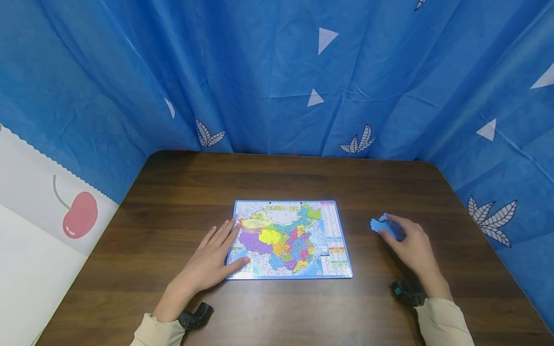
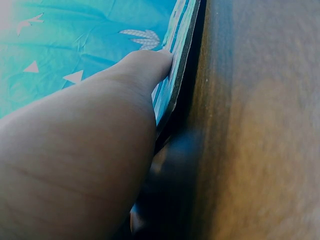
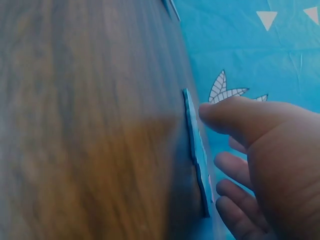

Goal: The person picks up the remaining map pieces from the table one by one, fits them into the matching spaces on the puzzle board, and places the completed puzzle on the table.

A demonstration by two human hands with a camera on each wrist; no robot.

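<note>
A magnetic map puzzle board (image 1: 253, 262) with brightly coloured regions lies flat on the table. My left hand (image 1: 212, 259) rests on its left edge, fingers extended along the side and thumb on the lower left corner. From the left wrist view, the thumb (image 2: 145, 67) lies on top of the board (image 2: 167, 100). Right of the board, a blue irregular puzzle piece (image 1: 377, 226) lies on the wood. My right hand (image 1: 413, 242) hovers over that piece, thumb and fingers spread apart. In the right wrist view the thumb is close above the thin piece (image 3: 196, 145), the fingers loosely bent.
The dark wooden table (image 1: 277, 312) extends around the board on every side. A blue curtain (image 1: 259, 72) with white triangles and leaves hangs behind it. At the left, a white cloth (image 1: 34, 192) bears a cherry print. Black wrist cameras (image 1: 196, 315) sit at both cuffs.
</note>
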